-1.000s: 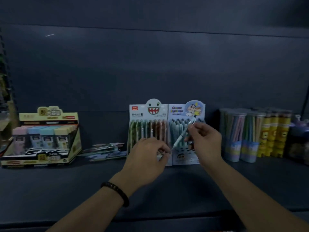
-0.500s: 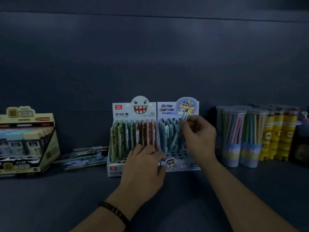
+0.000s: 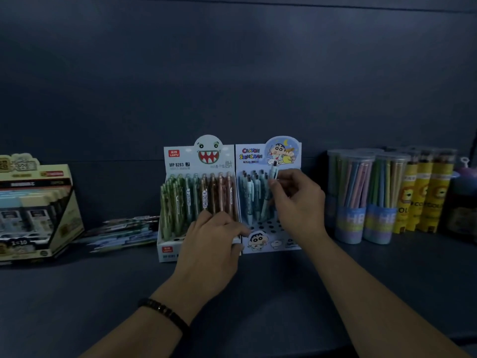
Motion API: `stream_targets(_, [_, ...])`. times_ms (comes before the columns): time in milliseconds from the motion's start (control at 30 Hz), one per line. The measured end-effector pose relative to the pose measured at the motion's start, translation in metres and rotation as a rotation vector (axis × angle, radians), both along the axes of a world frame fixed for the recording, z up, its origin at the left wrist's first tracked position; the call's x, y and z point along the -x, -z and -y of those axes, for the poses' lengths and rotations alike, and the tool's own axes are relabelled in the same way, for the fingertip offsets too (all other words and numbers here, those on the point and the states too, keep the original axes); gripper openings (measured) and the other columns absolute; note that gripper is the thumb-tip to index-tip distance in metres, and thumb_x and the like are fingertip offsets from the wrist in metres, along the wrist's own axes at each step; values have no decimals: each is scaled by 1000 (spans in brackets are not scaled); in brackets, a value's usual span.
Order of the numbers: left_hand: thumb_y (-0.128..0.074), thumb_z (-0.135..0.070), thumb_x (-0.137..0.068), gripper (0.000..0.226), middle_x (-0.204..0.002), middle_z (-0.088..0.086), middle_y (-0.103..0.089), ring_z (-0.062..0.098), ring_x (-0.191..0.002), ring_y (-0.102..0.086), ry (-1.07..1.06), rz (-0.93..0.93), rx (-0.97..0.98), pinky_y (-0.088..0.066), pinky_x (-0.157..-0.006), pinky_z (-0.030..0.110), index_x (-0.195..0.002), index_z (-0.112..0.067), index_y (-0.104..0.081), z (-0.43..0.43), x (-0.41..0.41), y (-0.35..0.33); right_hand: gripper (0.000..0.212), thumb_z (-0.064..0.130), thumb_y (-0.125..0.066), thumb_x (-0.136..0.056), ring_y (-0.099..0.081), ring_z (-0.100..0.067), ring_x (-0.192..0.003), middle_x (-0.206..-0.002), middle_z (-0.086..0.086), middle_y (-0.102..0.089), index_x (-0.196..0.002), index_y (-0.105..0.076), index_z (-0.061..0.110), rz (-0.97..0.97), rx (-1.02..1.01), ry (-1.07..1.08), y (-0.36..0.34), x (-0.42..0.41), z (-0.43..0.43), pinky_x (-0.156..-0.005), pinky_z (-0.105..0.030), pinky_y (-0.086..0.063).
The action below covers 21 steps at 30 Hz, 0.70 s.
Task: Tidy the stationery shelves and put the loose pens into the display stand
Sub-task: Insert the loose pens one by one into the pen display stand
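Two pen display stands sit side by side on the dark shelf: a monster-face stand full of green and brown pens, and a pale blue cartoon stand with several pens and open holes at its front. My right hand pinches a light blue pen, held upright over the cartoon stand among the standing pens. My left hand rests against the front of the two stands, fingers curled on their edge. A pile of loose pens lies on the shelf left of the stands.
A yellow box of erasers stands at the far left. Clear tubs of pencils and yellow lion tubes stand at the right, with a dark jar beyond. The shelf's front edge runs below my forearms.
My right hand has turned the pen from slanted to upright and lowered it into the cartoon stand. My left hand has moved from the pen's tip to the stands' front.
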<state>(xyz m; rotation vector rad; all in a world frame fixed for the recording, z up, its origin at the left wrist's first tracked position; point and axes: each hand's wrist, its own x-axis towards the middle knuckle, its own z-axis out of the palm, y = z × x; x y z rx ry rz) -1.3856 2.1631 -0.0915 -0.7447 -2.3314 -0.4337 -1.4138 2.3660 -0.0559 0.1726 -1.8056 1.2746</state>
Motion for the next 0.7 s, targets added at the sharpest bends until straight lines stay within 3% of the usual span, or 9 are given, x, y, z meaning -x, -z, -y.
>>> stream_targets(100, [-78,-28,-91,35,-112,-18,-59,14,-107,-47,-4,4,1,-45,-98,35,-123,-41,-71,1,-1,-1,7,29,-73,-98,-73,-11,-78,-85,9,-74,-100,-73,22,38,-74,9,-1,1,-2,-75,-42,-63])
stream_targets(233, [-77,-25,-92,39,-114,-19,-58,13,-111,-44,-5,25,-2,-43,-98,33,-126,-42,-69,1,-2,-1,6,29,-76,-95,-67,0,-75,-80,15,-70,-97,-74,24,100,-217,80,-1,-1,-3,-72,-27,-58])
stream_targets(500, [-79,-16,-89,43,-117,-23,-60,12,-109,-42,-9,57,2,-37,-90,31,-121,-43,-69,1,-2,-2,11,34,-77,-95,-65,3,-78,-80,18,-69,-91,-74,24,188,-320,125,-1,-5,0,-75,-24,-56])
stream_targets(700, [-79,-12,-88,46,-117,-25,-60,9,-108,-40,-10,62,-9,-30,-86,31,-119,-44,-69,1,-1,-1,11,36,-78,-94,-66,3,-80,-82,19,-69,-93,-76,25,202,-343,158,-1,-7,0,-79,-30,-60])
